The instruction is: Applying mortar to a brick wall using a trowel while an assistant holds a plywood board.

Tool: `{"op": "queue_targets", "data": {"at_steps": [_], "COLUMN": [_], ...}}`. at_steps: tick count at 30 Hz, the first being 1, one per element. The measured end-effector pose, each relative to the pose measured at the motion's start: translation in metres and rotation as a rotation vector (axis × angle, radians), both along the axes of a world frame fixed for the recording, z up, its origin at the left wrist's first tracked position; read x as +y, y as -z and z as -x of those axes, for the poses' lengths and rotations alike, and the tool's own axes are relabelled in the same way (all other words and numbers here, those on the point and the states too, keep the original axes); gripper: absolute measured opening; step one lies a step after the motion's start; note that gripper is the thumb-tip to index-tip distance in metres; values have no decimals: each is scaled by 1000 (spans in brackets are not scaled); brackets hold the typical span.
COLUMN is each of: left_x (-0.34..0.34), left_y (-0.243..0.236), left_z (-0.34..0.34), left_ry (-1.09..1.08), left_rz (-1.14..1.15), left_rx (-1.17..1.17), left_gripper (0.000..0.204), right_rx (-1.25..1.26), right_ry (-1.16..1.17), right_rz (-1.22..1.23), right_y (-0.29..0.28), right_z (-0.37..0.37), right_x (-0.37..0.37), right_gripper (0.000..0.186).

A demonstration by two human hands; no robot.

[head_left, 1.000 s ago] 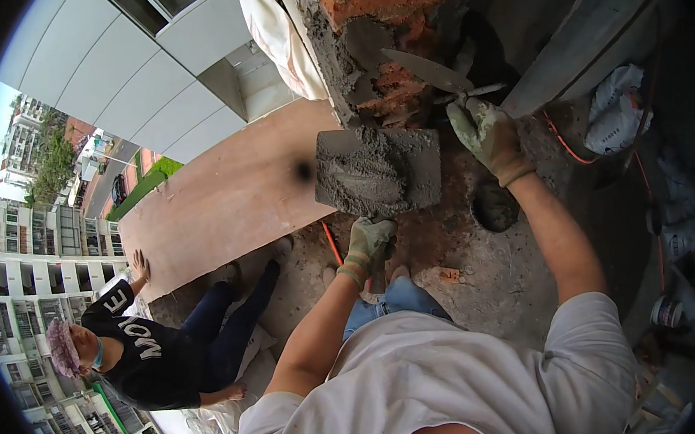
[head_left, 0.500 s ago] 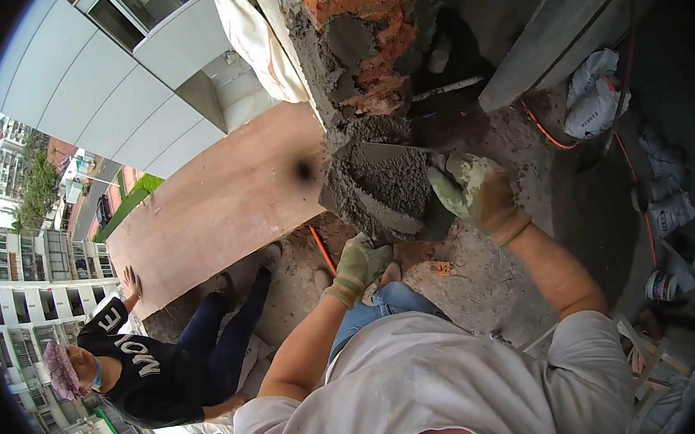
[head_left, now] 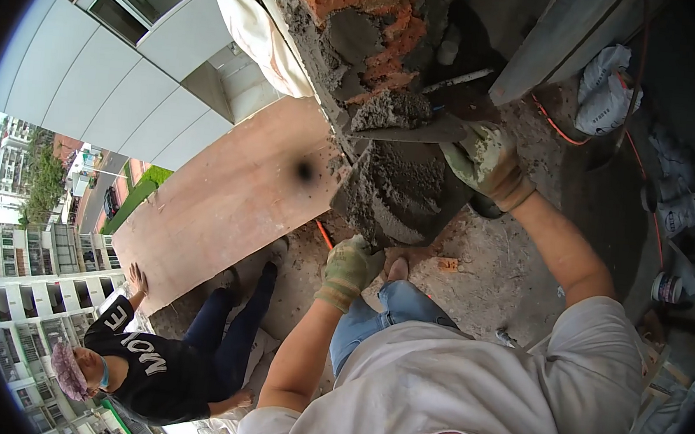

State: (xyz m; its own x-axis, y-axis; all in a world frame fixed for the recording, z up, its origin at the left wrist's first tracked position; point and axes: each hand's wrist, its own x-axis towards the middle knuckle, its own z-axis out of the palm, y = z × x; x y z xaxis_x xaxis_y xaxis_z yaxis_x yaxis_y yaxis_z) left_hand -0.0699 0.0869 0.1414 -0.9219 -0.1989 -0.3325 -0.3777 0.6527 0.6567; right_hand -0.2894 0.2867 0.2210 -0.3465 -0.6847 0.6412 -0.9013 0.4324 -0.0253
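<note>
My left hand (head_left: 351, 269), in a pale green work glove, is closed at the near edge of a dark mortar board (head_left: 439, 208); the handle is hidden. Wet grey mortar (head_left: 396, 184) is heaped across that board. My right hand (head_left: 488, 165), gloved too, grips a trowel whose flat metal blade (head_left: 421, 132) points left above the board. A lump of mortar (head_left: 394, 111) sits along the blade's far side, close against the lower part of a rough wall (head_left: 355, 40). Orange brick shows through the wall's grey mortar coat.
A long wooden panel (head_left: 224, 206) slopes down to the left, and a co-worker in a black top (head_left: 160, 370) rests a hand on it. White cloth (head_left: 256, 31) hangs beside the wall. A brick piece (head_left: 447, 265), bags (head_left: 606, 95) and a bucket (head_left: 666, 287) lie on the right.
The trowel has come up off the mortar board, carrying a lump of mortar toward the wall. My right hand has moved slightly up and right; the mortar board has dropped a little, away from the wall.
</note>
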Motion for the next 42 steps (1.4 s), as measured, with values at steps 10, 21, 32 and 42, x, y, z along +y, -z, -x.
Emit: {"op": "queue_targets", "data": {"at_steps": [10, 21, 32, 42], "left_x": [23, 20, 18, 2], "left_y": [57, 51, 68, 64], "left_z": [-9, 37, 47, 21], "left_ry": [-720, -799, -621, -680], "left_rz": [-1098, -1131, -1164, -1188], "left_rx": [-295, -155, -116, -75], "left_gripper": [11, 12, 10, 8], "right_rx": [-845, -677, -180, -73], "right_ry": [-266, -65, 105, 209], "right_rz": [503, 454, -260, -318], "right_y": [150, 113, 59, -37], "right_z": [111, 127, 9, 89], "right_x": [-118, -71, -43, -83], "right_gripper": [15, 20, 31, 31]}}
